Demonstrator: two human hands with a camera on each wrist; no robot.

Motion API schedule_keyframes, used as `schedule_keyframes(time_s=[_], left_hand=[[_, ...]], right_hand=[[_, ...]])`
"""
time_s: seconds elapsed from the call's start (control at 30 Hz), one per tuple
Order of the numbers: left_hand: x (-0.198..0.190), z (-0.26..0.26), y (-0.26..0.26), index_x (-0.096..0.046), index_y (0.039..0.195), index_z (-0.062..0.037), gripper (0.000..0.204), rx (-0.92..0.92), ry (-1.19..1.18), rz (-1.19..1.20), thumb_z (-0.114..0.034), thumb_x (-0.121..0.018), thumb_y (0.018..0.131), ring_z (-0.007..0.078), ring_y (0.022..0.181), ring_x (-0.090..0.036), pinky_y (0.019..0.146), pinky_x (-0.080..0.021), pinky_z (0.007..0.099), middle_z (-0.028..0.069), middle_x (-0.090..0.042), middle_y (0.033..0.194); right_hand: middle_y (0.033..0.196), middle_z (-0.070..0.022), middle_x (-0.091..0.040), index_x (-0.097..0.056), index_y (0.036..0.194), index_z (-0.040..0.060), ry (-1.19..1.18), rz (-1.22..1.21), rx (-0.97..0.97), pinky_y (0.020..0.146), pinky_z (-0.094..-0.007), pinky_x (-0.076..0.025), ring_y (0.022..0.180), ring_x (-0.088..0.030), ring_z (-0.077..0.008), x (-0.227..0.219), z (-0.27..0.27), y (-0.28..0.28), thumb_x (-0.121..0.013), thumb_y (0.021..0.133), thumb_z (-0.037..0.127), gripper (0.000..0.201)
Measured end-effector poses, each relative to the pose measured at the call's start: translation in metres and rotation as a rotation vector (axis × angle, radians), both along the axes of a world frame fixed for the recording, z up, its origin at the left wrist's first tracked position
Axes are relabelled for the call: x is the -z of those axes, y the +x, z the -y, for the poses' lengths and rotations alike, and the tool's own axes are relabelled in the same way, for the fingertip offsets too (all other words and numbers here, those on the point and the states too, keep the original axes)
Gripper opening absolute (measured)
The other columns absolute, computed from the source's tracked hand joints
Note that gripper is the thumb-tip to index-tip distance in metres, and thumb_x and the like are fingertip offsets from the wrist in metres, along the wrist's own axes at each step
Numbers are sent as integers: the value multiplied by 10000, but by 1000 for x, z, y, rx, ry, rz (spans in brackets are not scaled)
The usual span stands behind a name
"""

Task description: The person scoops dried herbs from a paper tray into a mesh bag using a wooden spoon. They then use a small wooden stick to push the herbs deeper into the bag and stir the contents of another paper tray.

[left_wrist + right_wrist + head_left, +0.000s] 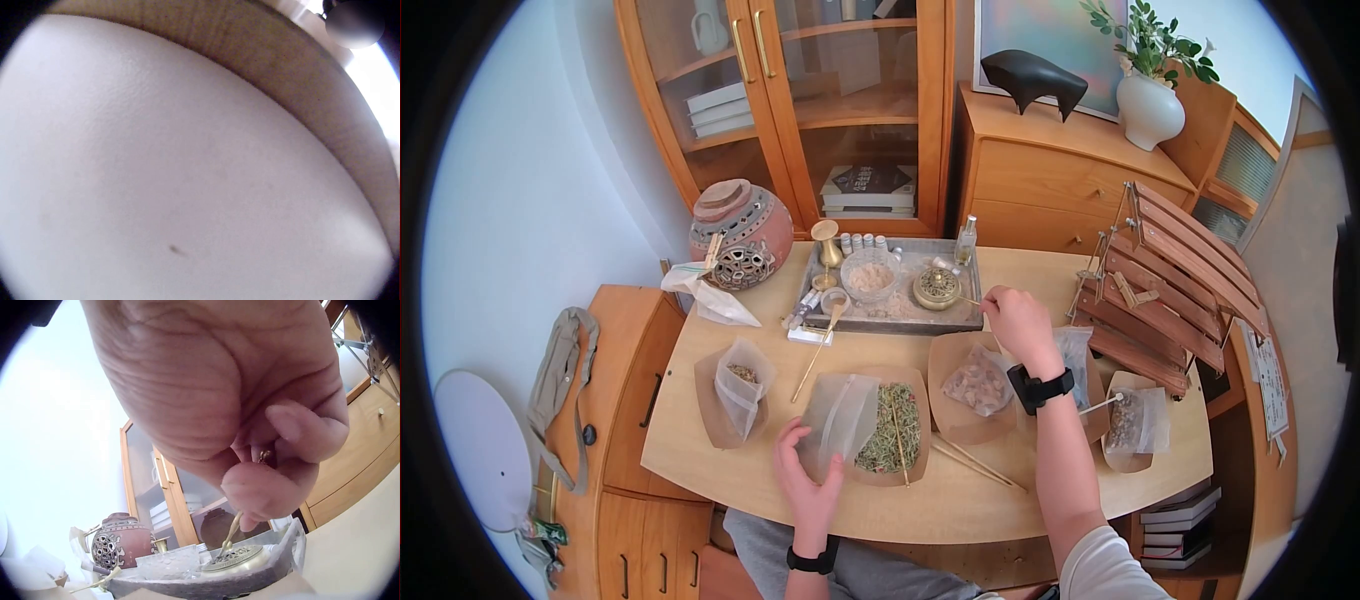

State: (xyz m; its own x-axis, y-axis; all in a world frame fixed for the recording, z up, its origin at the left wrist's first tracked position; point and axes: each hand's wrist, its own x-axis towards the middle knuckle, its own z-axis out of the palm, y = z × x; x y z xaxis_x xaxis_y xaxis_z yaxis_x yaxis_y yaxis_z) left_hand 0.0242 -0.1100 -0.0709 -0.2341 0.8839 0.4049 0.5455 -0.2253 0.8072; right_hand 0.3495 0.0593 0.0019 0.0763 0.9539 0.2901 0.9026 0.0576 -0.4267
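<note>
My right hand point(1018, 322) pinches a thin brass tool point(234, 531) between thumb and fingers. The tool slants down to the pierced lid of a small round brass incense burner point(937, 288), at the right of a grey tray point(860, 324). Nearer the front edge, my left hand point(808, 490) rests with spread, relaxed fingers at the corner of a brown paper tray point(922, 420). Its fingertips lie right at a translucent bag point(832, 405). Dried green herbs point(888, 440) lie beside that bag, with a thin brass stick across them. The left wrist view shows mostly a pale, smooth surface.
A glass bowl of powder point(870, 280), a brass goblet point(827, 245) and a small bottle point(966, 240) stand on the grey tray. Chopsticks point(980, 462) lie near the front. A folding wooden rack point(1160, 290) stands at right, a clay pot point(745, 230) at back left.
</note>
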Motion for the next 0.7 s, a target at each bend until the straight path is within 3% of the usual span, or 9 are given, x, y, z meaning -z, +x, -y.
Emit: schedule_keyframes(time_s=[0.7], left_hand=[[0, 0, 0, -543, 1262, -45, 535, 0, 0, 5, -58, -770, 778, 377, 1308, -519, 1128, -381, 472, 189, -558, 1398]], right_hand=[[946, -220, -748, -735, 954, 24, -51, -136, -51, 820, -511, -555, 934, -710, -419, 7, -5, 7, -614, 984, 169, 191]])
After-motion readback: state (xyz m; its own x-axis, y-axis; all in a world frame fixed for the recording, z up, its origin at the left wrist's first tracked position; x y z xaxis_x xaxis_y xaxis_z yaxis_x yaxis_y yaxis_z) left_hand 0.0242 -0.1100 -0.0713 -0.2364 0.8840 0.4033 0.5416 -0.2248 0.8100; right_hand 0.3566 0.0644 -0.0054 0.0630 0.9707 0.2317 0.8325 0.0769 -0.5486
